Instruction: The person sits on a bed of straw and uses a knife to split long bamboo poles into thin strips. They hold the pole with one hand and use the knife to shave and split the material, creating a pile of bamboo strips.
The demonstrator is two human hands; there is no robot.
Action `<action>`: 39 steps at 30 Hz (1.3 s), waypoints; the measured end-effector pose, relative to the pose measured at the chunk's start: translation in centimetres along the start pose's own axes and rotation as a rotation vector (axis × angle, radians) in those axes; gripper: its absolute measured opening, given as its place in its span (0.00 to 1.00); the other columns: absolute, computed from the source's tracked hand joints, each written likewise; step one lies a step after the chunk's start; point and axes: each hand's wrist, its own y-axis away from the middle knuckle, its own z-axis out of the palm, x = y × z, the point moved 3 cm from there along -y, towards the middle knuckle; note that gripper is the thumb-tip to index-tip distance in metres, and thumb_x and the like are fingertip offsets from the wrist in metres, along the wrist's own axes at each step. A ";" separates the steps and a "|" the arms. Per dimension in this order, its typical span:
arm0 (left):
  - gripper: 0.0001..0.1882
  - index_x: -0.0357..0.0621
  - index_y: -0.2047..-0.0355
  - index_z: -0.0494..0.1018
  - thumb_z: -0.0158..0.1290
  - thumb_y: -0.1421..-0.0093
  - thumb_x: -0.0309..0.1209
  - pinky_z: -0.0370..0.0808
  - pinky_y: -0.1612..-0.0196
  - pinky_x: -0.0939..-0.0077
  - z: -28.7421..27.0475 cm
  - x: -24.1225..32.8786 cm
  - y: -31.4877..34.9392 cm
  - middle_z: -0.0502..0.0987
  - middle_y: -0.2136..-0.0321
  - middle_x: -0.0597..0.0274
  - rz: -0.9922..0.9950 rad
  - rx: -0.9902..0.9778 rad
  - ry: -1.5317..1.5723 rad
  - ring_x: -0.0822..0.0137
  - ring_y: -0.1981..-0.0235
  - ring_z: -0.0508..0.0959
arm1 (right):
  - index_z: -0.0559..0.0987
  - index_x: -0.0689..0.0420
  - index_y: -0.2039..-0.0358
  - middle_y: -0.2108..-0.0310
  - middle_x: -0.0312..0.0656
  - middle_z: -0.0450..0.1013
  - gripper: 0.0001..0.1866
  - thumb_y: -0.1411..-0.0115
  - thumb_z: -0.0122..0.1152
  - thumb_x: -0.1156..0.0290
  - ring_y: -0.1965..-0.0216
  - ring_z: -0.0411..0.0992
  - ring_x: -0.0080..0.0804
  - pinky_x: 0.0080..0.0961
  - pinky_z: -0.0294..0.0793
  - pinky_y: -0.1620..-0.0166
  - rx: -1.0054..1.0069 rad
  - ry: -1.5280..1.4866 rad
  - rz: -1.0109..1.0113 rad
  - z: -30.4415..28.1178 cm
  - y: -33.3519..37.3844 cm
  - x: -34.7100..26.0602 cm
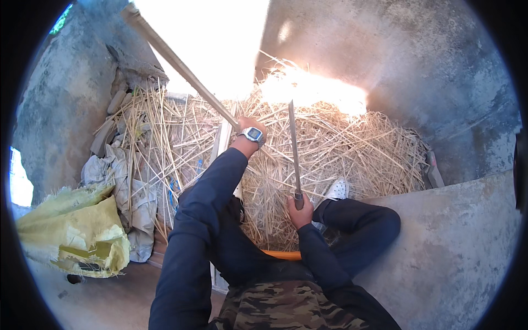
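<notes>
Two-tool hold on my feed: left hand [252, 123] closed round a long pole [181, 66], right hand [300, 213] gripping a long-bladed knife [295, 148] by its dark handle. My read of the step – pole steadied, blade ready, no cut under way. Next move, I'd judge, calls for a firm left grip and the edge brought across to the pole, well clear of the left wrist and its watch [253, 135].

Positions: pole runs from the left hand up and away to the left; can't tell how far it goes past the grip. Knife points away from the body, right of the pole and apart from it, over the straw [357, 151]. Can't tell if the blade touches straw. Right hand sits nearer the body, just beside a white shoe [337, 189].
</notes>
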 end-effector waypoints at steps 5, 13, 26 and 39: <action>0.12 0.53 0.62 0.81 0.50 0.41 0.35 0.72 0.60 0.57 2.1 2.1 -1.9 0.82 0.63 0.62 0.035 0.021 -0.079 0.59 0.60 0.81 | 0.75 0.60 0.68 0.81 0.44 0.71 0.12 0.45 0.64 0.65 0.78 0.73 0.30 0.29 0.71 0.72 -0.033 0.082 0.097 -0.2 0.7 3.9; 0.11 0.53 0.63 0.82 0.55 0.45 0.38 0.75 0.64 0.66 1.4 0.9 -2.5 0.82 0.65 0.64 0.011 -0.083 -0.028 0.62 0.62 0.82 | 0.73 0.61 0.68 0.78 0.49 0.73 0.13 0.43 0.61 0.64 0.74 0.77 0.39 0.32 0.73 0.70 -0.048 0.017 0.030 1.9 1.7 7.1; 0.12 0.54 0.61 0.81 0.54 0.44 0.37 0.75 0.66 0.62 1.9 1.1 -2.8 0.82 0.62 0.63 0.016 -0.072 -0.077 0.62 0.59 0.81 | 0.74 0.63 0.72 0.83 0.44 0.72 0.09 0.46 0.57 0.69 0.82 0.74 0.32 0.31 0.73 0.77 -0.224 0.173 0.300 2.9 1.0 14.3; 0.25 0.54 0.62 0.82 0.72 0.63 0.43 0.77 0.60 0.65 -1.5 -5.0 1.7 0.82 0.65 0.61 -0.061 -0.157 0.109 0.62 0.62 0.82 | 0.68 0.58 0.65 0.89 0.38 0.61 0.10 0.44 0.58 0.70 0.93 0.60 0.30 0.31 0.65 0.87 -0.389 -0.601 1.045 -0.3 5.3 6.5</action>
